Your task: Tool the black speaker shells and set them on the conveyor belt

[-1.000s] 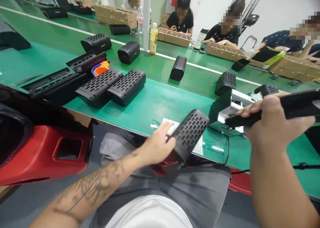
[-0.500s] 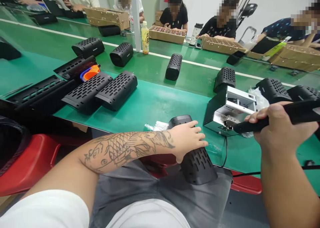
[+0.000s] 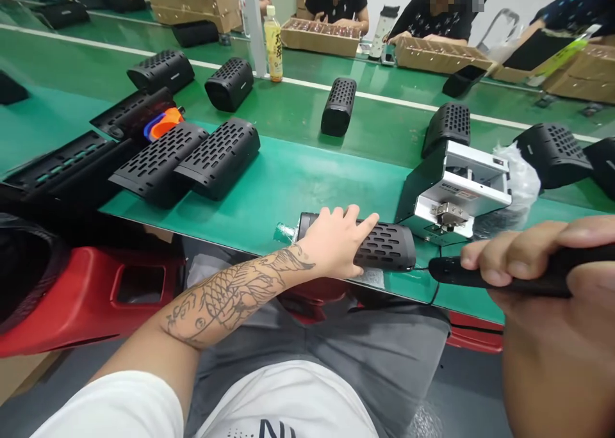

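Note:
My left hand (image 3: 334,243) is pressed over a black speaker-like housing (image 3: 387,244) with slotted holes, its fingers spread across the top and the thumb at the near side. The housing lies sideways at the table's front edge. In my right hand (image 3: 523,259) is a black electric screwdriver (image 3: 449,271), held level and pointing left. Its thin bit reaches the lower right end of the housing; whether it sits in a screw I cannot tell. Just behind stands a silver and black screw feeder (image 3: 454,198).
Similar black housings (image 3: 221,159) lie to the left beside an orange and blue roll (image 3: 166,124). Another housing (image 3: 339,107) stands on the green belt. A clear plastic bag (image 3: 521,178) is behind the feeder. Across the table, people work over cardboard boxes (image 3: 319,38).
My left hand has turned the housing from pointing at my lap to lying sideways along the table edge. My right hand has brought the screwdriver from the feeder down to the housing's right end.

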`<state>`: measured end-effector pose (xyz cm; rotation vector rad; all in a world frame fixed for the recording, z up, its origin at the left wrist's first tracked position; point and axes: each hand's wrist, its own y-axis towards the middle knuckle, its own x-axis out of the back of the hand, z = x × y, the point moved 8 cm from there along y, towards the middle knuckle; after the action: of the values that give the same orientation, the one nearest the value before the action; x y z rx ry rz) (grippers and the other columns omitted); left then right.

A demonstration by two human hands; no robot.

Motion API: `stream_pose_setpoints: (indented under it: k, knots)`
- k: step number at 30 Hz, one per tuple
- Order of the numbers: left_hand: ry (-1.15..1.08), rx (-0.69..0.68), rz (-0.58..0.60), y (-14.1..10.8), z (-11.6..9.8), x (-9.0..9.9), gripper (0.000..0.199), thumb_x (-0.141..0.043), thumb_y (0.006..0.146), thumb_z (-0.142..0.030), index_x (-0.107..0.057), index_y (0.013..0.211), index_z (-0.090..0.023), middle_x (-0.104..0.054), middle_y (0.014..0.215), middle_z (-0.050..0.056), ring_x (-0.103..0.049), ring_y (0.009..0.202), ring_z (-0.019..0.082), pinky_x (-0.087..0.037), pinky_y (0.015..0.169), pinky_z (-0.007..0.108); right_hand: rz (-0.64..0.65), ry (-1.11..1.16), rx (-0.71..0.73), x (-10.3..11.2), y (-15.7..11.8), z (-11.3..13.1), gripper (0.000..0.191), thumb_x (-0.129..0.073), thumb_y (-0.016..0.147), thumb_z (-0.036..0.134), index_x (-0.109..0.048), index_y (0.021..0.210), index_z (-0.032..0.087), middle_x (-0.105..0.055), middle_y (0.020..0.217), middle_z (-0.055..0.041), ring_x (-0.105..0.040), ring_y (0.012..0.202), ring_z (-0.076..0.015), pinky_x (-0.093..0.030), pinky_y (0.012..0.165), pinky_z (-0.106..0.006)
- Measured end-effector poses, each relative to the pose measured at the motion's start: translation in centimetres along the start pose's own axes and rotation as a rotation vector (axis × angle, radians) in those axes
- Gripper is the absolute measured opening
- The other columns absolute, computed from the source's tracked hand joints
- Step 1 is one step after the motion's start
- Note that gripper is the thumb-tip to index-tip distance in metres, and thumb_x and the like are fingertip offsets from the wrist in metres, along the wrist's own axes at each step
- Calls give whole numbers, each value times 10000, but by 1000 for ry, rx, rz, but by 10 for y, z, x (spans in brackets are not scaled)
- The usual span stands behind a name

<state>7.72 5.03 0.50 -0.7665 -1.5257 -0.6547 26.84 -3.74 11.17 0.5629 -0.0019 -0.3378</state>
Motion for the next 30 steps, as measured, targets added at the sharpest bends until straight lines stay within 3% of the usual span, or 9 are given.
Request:
stream_pose_setpoints:
  k: [6,16,27,30]
  knots:
    - [4,7,-41,-3,-1,-2,1083,-755,849,-652,-332,1747,-220,-588,1480,210,-653,1142,379,-470,946,479,165,17,50,-28,4,-12,233,-898,852,394,-722,877,243,-629,598,15,-585,468,-192,-613,489,-421]
    - [1,15,-16,-2,-2,-2,1091,-747,853,-643,-312,1756,-212,-617,1440,206,-650,1117,373,-455,916,465,325,46,-62,-45,0,-24,303,-885,875,381,-622,819,242,-592,568,48,-555,445,-147,-595,518,-365]
    - [2,30,28,0,-2,-2,1138,-760,856,-674,-285,1777,-204,-683,1367,214,-666,1134,394,-449,945,493,332,27,-124,-46,-5,-28,335,-899,868,415,-617,801,246,-569,564,42,-559,478,-149,-571,543,-362]
    - [-10,32,17,0,-2,-2,1160,-771,847,-673,-275,1779,-193,-689,1356,207,-669,1120,388,-455,948,495,213,16,-115,-27,6,-22,316,-928,833,457,-695,855,246,-592,607,23,-577,511,-162,-592,546,-391]
